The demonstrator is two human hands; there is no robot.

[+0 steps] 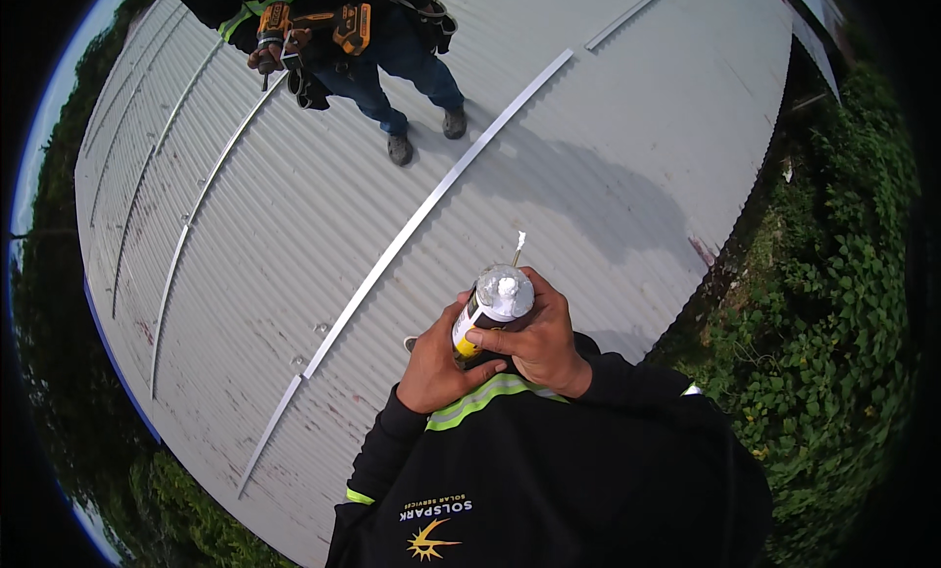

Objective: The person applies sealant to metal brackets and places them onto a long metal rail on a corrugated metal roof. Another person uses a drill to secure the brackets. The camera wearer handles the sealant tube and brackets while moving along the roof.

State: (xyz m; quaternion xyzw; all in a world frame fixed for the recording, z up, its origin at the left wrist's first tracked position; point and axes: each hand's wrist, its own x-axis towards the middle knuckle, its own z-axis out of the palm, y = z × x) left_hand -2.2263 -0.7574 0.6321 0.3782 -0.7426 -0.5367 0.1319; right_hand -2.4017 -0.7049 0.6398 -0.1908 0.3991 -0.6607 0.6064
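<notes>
Close to my body, both hands are wrapped round a sealant cartridge (473, 330) with a white, black and yellow label. Its rounded top is smeared with white paste and tilts up and away from me. My left hand (431, 370) grips the cartridge's lower left side. On the right side, my right hand (549, 341) has its thumb across the label and its fingers behind the top. A thin rod (517, 255) with white paste on its tip sticks up beyond the cartridge; its lower end is hidden, so I cannot tell what holds it.
I am on a corrugated metal roof (627, 205), with long metal rails (431, 200) running diagonally across it. Ahead stands a co-worker (377, 78) holding an orange and black cordless drill (314, 24). The roof edge drops to green bushes (823, 333) at right.
</notes>
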